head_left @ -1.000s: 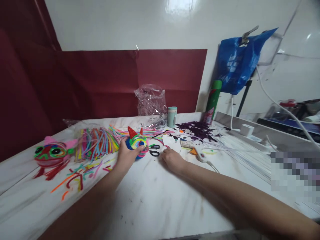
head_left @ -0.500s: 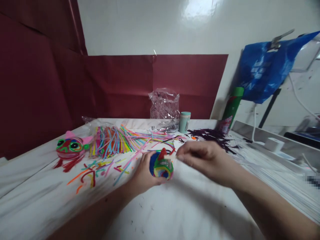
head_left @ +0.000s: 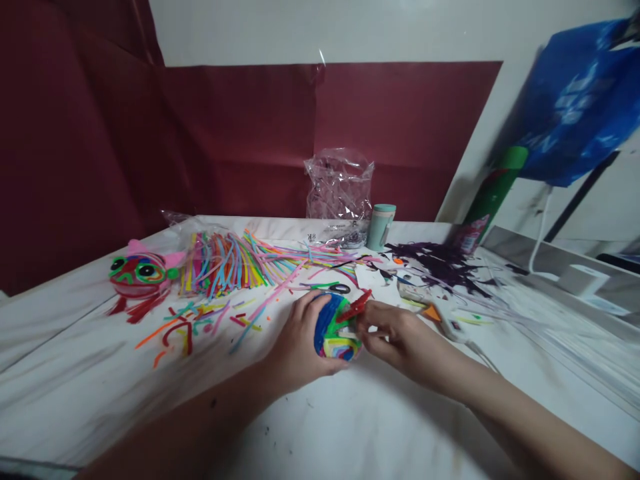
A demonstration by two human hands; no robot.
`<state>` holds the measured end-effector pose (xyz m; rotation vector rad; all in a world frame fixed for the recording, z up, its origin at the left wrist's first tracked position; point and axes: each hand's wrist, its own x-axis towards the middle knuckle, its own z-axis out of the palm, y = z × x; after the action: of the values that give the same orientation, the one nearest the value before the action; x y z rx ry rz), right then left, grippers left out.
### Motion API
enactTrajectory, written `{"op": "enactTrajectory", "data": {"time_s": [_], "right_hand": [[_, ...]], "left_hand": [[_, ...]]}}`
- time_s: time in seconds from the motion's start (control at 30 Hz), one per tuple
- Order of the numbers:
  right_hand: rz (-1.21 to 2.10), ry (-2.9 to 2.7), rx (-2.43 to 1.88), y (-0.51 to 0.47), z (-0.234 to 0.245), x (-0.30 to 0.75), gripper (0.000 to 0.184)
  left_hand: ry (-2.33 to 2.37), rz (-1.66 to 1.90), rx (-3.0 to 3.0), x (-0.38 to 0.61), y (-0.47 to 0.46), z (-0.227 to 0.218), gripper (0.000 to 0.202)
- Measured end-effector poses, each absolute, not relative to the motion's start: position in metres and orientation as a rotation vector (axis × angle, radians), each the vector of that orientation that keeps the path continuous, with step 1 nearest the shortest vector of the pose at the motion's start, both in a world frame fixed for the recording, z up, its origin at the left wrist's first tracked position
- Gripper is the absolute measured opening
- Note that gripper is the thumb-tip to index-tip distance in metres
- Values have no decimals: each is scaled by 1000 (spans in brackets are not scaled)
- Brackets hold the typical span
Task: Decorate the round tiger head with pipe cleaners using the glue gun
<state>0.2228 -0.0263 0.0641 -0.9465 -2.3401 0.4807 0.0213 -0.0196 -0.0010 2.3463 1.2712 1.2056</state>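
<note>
My left hand (head_left: 303, 337) is wrapped around a small rounded craft piece (head_left: 327, 327) covered in blue, green and yellow fuzzy strips. Its fingers lie over the far side, with the thumb along the near edge. At the right side of the piece, my right hand (head_left: 393, 333) has thumb and fingers pinched together against the surface. What sits between those fingertips is hidden. A red strip (head_left: 356, 305) stands out from the top of the piece beside them. A pale bit (head_left: 347, 331) shows on the surface by the right fingertips.
A finished-looking pink and green animal face (head_left: 143, 277) stands at the left. Bundled pipe cleaners (head_left: 225, 263) and cut scraps (head_left: 187, 330) lie nearby. Behind are a clear plastic bag (head_left: 340, 193) and a teal container (head_left: 381, 227). A corded glue gun (head_left: 445, 320) and dark purple shreds (head_left: 440, 263) lie right.
My right hand has moved in against the craft piece; before, it was slightly apart, holding a pale strip. The view has tilted down, and the glue gun now shows.
</note>
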Motion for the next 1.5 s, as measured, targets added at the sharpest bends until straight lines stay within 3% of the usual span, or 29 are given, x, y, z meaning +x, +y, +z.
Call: {"op": "enactTrajectory", "data": {"time_s": [0.47, 0.73, 0.9, 1.1, 1.5], "right_hand": [[202, -2436, -981, -25, 54, 218, 17], [110, -2443, -995, -27, 51, 217, 15], [74, -2413, -999, -27, 49, 215, 16], [364, -2228, -1136, -31, 49, 217, 7], [799, -1943, -1229, -30, 42, 208, 12]], "left_hand": [[1282, 1171, 2380, 23, -20, 1, 97], [1089, 1191, 2435, 18, -23, 5, 56], [1100, 1251, 2405, 19, -21, 5, 48], [1121, 1305, 2286, 19, -18, 6, 43], [1150, 1309, 2126, 15, -17, 4, 44]]}}
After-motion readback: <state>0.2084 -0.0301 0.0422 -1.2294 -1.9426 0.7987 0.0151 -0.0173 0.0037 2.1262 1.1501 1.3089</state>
